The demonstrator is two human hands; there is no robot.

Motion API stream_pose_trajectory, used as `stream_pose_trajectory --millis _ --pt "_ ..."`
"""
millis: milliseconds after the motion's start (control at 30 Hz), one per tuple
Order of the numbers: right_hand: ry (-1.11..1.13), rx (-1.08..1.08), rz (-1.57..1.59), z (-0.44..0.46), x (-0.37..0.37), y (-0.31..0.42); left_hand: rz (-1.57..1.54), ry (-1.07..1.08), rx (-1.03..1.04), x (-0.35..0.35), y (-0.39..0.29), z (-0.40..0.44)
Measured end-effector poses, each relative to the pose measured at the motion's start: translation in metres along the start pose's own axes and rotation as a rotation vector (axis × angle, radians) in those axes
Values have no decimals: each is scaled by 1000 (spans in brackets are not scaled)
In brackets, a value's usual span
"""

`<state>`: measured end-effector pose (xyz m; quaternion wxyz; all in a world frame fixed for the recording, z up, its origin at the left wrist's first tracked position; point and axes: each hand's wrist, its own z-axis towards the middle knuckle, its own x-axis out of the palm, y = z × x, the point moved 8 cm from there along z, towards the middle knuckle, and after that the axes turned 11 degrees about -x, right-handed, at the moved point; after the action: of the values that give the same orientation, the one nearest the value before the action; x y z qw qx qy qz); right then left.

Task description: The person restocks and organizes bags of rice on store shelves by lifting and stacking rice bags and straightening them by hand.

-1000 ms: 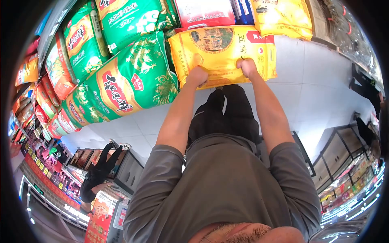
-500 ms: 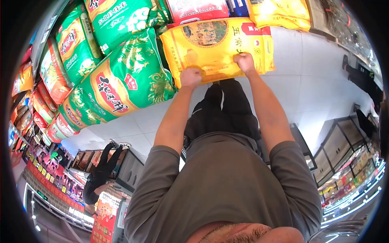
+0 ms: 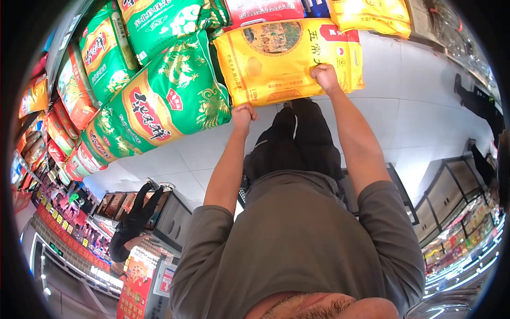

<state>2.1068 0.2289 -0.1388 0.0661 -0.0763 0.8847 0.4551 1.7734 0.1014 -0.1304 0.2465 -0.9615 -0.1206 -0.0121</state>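
Observation:
A yellow rice bag (image 3: 265, 58) with a round printed picture and black and red lettering lies on the display in front of me. My left hand (image 3: 244, 114) is closed at the bag's near left corner, its fingers curled against the edge. On the bag's front face, toward the right side, my right hand (image 3: 325, 78) makes a fist that seems to grip the wrapping; the fingertips are hidden. To the left, touching the yellow bag, lies a large green rice bag (image 3: 164, 101) with gold dragons.
More green rice bags (image 3: 106, 58) are stacked behind on the left. A red and white bag (image 3: 263, 10) and another yellow bag (image 3: 372, 16) sit at the back. Grey floor tiles (image 3: 382, 117) show on the right. A person in black (image 3: 133, 228) stands at lower left.
My left hand has slid from the bag's face to its near left corner. My right hand has shifted slightly up and right. The near side of the yellow bag looks flatter.

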Motion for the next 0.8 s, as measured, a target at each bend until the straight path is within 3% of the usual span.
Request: stream_pose_trajectory --millis 33,100,200,333,400,533,633,733,800 --pt "-6 -27 28 -1 0 1 1 2 0 -4 4 -2" --pt "-15 -52 54 -1 -4 0 151 -133 -301 -20 36 -3" --pt "24 13 30 3 -2 -1 19 -179 -377 -45 59 5" --pt "38 128 -14 5 -3 2 -47 -237 -372 -17 16 -25" --pt "66 163 -13 6 -3 3 -704 -243 -540 13 11 -40" --pt "63 129 -32 11 -3 -1 -724 -170 -447 38 -22 -32" --pt "124 240 -66 8 -4 -3 -929 -145 -568 60 -34 -15" --pt "97 173 -4 6 -3 4 -933 -173 -567 72 -43 -4" --pt "99 215 -9 4 -3 6 -854 -348 -558 57 -33 3"
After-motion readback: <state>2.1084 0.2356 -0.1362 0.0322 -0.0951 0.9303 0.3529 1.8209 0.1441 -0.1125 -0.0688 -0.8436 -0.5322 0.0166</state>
